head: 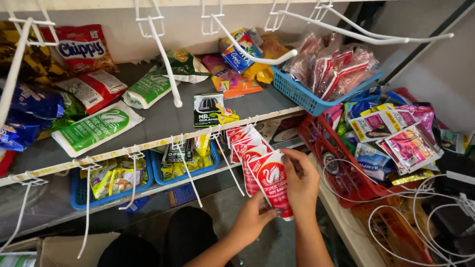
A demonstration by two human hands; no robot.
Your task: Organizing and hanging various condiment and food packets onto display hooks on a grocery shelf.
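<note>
A row of red and white sauce sachets hangs from a white wire hook under the shelf edge. My left hand pinches the bottom of the frontmost red sachet from below. My right hand grips the same sachet at its right side, fingers curled over its upper edge. Both forearms reach up from the bottom of the view.
A grey shelf carries white and green pouches and snack bags. Blue baskets sit below it. To the right stand a blue basket of red packets and a red basket of sachets. White wire hooks jut forward overhead.
</note>
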